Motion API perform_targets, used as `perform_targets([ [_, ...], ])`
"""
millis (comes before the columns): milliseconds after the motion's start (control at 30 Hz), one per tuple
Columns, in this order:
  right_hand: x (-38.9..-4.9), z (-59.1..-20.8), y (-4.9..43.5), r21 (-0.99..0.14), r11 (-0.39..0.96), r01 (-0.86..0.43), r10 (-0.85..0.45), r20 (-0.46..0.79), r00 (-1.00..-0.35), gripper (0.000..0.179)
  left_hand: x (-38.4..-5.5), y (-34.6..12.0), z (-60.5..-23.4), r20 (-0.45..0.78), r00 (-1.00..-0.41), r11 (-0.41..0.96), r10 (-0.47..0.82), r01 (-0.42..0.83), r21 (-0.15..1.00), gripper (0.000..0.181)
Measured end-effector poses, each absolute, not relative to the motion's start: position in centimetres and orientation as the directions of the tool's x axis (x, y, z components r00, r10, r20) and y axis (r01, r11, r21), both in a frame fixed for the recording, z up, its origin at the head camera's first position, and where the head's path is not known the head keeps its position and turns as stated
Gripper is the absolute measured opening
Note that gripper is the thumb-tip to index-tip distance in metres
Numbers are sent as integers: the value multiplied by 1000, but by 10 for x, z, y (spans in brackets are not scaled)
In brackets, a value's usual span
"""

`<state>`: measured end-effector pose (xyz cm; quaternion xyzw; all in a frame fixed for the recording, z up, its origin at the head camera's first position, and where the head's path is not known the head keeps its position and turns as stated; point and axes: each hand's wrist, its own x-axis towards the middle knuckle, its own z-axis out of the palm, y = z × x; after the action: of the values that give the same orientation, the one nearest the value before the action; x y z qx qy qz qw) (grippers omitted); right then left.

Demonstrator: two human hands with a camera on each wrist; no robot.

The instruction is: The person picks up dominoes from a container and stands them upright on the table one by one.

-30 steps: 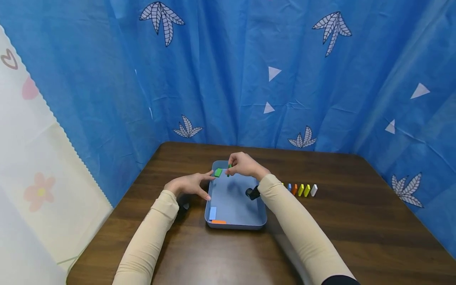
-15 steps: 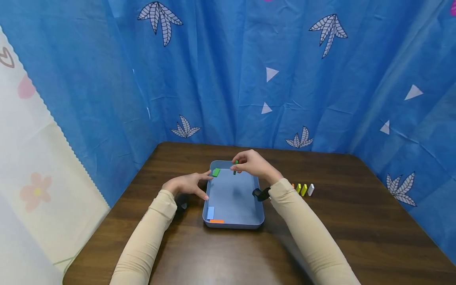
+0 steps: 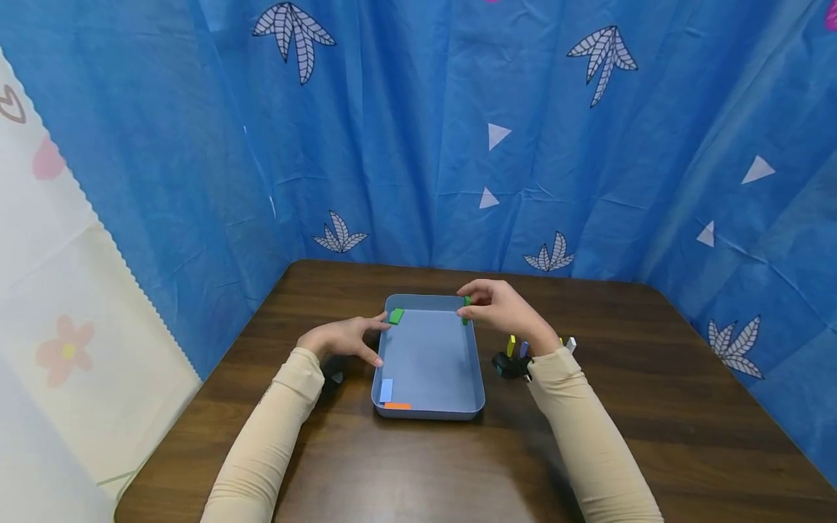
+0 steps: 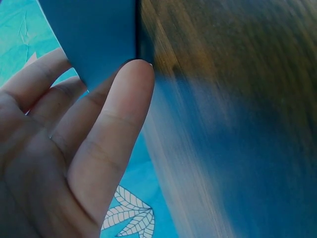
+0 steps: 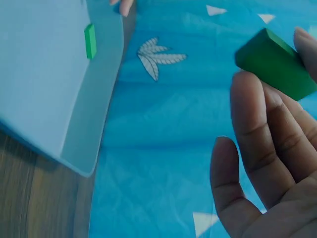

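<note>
A green block (image 3: 466, 311) is pinched between the thumb and fingers of my right hand (image 3: 502, 309), at the far right corner of a grey-blue tray (image 3: 428, 416). The right wrist view shows that block (image 5: 277, 64) close up, a thick rectangular piece. My left hand (image 3: 343, 340) is at the tray's left side, fingers loosely extended and thumb apart. In the left wrist view its thumb (image 4: 124, 104) overlaps the tray's edge. Inside the tray, another green block (image 3: 396, 316) sits at the far left corner. A light blue block (image 3: 386, 390) and an orange block (image 3: 397, 407) lie at the near left corner.
Right of the tray, small blocks stand on the brown wooden table (image 3: 628, 392), including a yellow one (image 3: 511, 345), a blue one (image 3: 524, 349) and a white one (image 3: 571, 344). My right wrist partly hides them. A blue curtain (image 3: 418, 145) hangs behind the table.
My right hand has carried the green block rightward, from over the tray's far middle to its far right corner. My left hand has stayed at the tray's left side.
</note>
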<state>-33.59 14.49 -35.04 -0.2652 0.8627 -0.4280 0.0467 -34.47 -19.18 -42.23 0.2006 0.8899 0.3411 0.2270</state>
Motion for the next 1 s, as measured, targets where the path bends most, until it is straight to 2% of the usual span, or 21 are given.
perform_targets([
  [133,-331,-355,163,-792,464,-395,-476,154,-866,26,-345,-192,-423,-272,-814,690,514,204,694,88],
  [300,-326,-362,188,-803,459,-380,-465,147,-873,24,-344,-191,-422,-277,-812,685,513,194,702,88],
  [1000,-316,-382,255,-745,589,-313,-443,26,-896,16,-344,-189,-422,-276,-823,695,496,186,695,88],
])
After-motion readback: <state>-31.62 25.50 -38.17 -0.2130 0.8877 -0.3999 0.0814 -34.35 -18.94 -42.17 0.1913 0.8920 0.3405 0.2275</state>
